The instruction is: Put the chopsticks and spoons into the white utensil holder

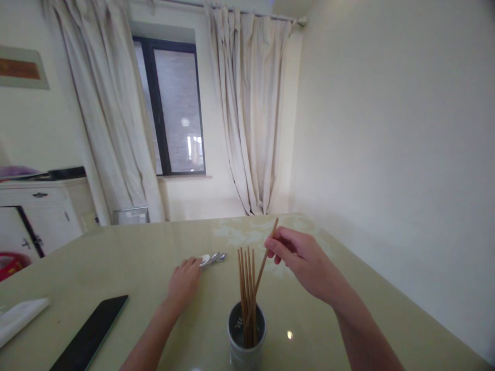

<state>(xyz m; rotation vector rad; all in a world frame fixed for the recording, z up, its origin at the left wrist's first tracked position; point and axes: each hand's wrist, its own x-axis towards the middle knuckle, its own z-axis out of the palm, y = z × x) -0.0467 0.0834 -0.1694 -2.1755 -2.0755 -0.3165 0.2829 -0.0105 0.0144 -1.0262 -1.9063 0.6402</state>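
Observation:
Between the thumb and fingers of my right hand is the upper part of a wooden chopstick. It leans to the right, its lower end inside a round grey holder. Several other chopsticks stand almost upright in that holder, close together. To the left, my left hand rests on the table with its fingers curled over some shiny metal cutlery. Only the silver ends and a whitish oval part stick out past the fingers, so the exact kind is hidden.
The pale green glossy table meets a white wall on the right. A flat black object and a white folded item lie at the left. Beyond are curtains, a window and a white cabinet.

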